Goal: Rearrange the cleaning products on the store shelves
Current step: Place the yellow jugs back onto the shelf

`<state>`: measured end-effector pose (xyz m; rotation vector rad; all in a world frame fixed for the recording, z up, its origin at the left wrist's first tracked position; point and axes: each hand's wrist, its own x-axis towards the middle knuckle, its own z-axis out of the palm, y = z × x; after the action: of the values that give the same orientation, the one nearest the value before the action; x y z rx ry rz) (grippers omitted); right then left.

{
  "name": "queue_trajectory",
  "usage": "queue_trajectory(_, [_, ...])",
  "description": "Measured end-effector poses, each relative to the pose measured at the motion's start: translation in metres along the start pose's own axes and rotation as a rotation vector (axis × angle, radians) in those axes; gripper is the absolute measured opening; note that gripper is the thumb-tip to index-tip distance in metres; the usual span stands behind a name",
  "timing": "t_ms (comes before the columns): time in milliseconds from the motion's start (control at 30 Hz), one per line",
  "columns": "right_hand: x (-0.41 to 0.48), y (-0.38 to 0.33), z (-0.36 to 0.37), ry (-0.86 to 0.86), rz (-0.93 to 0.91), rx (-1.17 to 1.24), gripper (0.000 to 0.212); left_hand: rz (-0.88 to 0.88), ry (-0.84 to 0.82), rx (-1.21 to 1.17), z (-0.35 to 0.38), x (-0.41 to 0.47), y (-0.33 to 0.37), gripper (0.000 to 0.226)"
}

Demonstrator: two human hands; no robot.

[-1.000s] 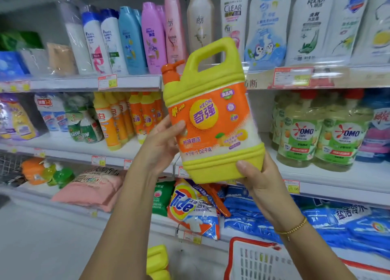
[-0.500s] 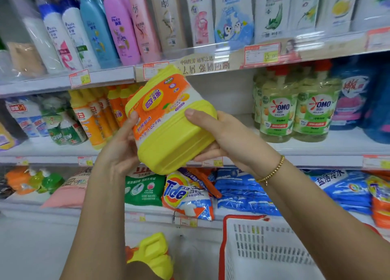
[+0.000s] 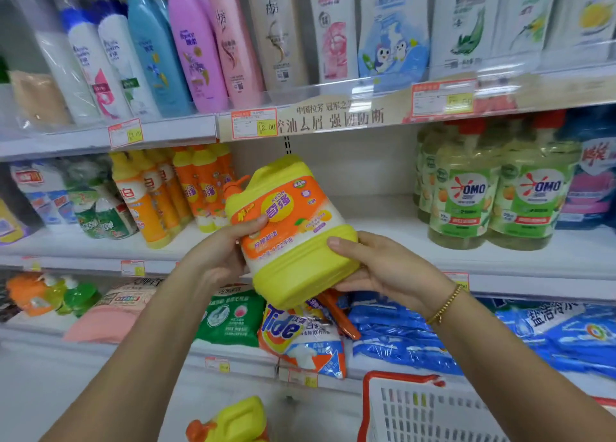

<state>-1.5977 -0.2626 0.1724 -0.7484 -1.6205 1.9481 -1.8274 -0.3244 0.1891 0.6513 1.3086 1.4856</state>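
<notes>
Jug [image 3: 293,238]: glossy yellow plastic, tilted
Left hand [image 3: 220,258]: thumb pinches label, fingers hidden
Right hand [image 3: 386,271]: grips base, fingertips hidden

I hold the yellow detergent jug [image 3: 293,231] tilted, its orange pump pointing up and left, in front of the middle shelf [image 3: 376,218]. My left grip [image 3: 218,258] clasps its label side, thumb on the front. My right grip [image 3: 386,271] cups its base. OMO bottles [image 3: 500,198] stand on that shelf to the right.

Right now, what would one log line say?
left hand: grips yellow jug | right hand: grips its base | jug: tilted, before middle shelf
</notes>
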Motion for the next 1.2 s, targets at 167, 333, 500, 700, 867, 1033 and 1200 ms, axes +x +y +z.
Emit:
queue_trajectory(167, [0.053, 0.004, -0.024, 0.201, -0.069, -0.007, 0.040, -0.018, 0.038, 0.050, 0.017, 0.063, 0.011, 0.047])
queue_trajectory(333, [0.106, 0.014, -0.056, 0.373, -0.092, -0.466, 0.038, -0.016, -0.006, 0.093, 0.030, 0.136, 0.012, 0.004])
queue_trajectory(500, [0.152, 0.032, -0.080, 0.419, -0.063, -0.688, 0.041, 0.115, -0.084, 0.107, 0.025, 0.200, 0.009, 0.069])
queue_trajectory(700, [0.216, 0.027, -0.090, 0.410, -0.038, -0.895, 0.043, 0.228, -0.133, 0.258, 0.015, 0.255, 0.027, 0.092])
queue_trajectory(867, [0.260, 0.030, -0.092, 0.472, -0.014, -0.860, 0.049, 0.311, -0.239, 0.433, 0.006, 0.285, 0.033, 0.075])
queue_trajectory(1033, [0.286, 0.026, -0.094, 0.507, 0.012, -0.840, 0.044, 0.339, -0.141, 0.560, -0.005, 0.305, 0.034, 0.064])
queue_trajectory(1200, [0.297, 0.021, -0.086, 0.557, -0.006, -0.835, 0.036, 0.311, 0.061, 0.772, -0.019, 0.313, -0.008, 0.037])
